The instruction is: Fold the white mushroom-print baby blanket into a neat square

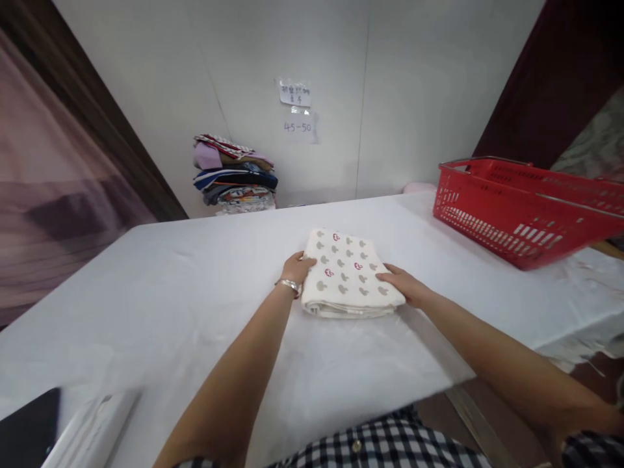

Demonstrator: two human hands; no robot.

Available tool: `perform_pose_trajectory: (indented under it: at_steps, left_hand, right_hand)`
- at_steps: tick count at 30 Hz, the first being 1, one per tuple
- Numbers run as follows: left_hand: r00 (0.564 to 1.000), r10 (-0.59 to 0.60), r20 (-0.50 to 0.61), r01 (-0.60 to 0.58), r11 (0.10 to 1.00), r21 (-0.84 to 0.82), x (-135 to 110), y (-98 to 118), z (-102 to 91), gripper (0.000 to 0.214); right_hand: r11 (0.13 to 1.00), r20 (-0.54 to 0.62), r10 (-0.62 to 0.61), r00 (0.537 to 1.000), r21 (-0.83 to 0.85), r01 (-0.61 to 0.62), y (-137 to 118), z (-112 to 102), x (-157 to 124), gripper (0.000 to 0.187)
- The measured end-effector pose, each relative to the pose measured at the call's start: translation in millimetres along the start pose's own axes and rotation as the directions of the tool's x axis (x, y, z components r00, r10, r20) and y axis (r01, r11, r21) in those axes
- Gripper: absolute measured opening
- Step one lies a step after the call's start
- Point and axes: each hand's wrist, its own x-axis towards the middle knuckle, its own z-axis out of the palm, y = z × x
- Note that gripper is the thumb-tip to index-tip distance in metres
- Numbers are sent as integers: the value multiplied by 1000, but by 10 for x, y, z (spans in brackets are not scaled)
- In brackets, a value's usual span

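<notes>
A folded white cloth point(348, 270) printed with grey and red mushroom shapes lies near the middle of the white-covered table. My left hand point(296, 270) grips its left edge, thumb on top and the other fingers mostly hidden at the side. On the opposite edge, my right hand point(402, 285) holds the cloth with its thumb over the top and its fingers out of sight underneath. Several folded layers show along the cloth's near edge.
A red plastic basket point(517, 214) stands at the table's right. Against the back wall rises a stack of folded fabrics point(236, 175), left of two paper signs point(295, 94). A black flat object point(29, 426) and a white roll-like item point(92, 432) lie front left.
</notes>
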Motion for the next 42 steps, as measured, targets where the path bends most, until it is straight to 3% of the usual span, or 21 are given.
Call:
perform_pose_trajectory:
  at_steps: [5,8,11,15,17,21,26,31,35,38,42]
  left_hand:
    - [997,-79,22,81,992,-100,-121,-188,-407,37]
    - [999,-49,1,49,984,-173,-402,-418,-549,37]
    - [1000,13,15,-10,979,-206,-736,-612,-605,51]
    - [972,211,106,-218,974,58,-1049,-749,-524,72]
    - [957,284,65,-291,925,243,-1110,-764,-431,75]
    - [910,413,-45,-349,818,458,-1095,-719,-239,72]
    - [923,368,-115,-230,766,600,-1000,-649,-131,77]
    - [938,315,-142,-138,717,683,-913,-613,-397,67]
    - [954,231,-192,-40,730,682,-884,-589,-628,32]
    - [952,244,-183,-43,702,711,-901,-580,-623,21]
    - [933,326,-151,-98,636,766,-941,-576,-550,39]
  right_hand:
    - [971,-135,-26,991,-239,-7,62,238,-3,82]
    - [981,-75,-3,997,-193,-12,51,236,-12,86]
    - [981,-74,3,997,-196,-18,21,234,-52,87]
    - [961,-98,-27,995,-276,-1,-18,276,-117,82]
    - [942,-112,-40,993,-335,0,-26,294,-143,83]
    - [921,-116,-78,990,-389,27,1,299,-180,86]
    - [908,-102,-151,983,-408,97,83,267,-178,80]
    - [935,-104,-143,984,-340,100,183,242,-130,89]
    - [972,-21,-90,996,-217,84,214,287,-136,92]
    - [963,-27,-81,996,-260,72,180,319,-158,86]
    - [884,-1,-187,982,-436,168,142,313,-182,72]
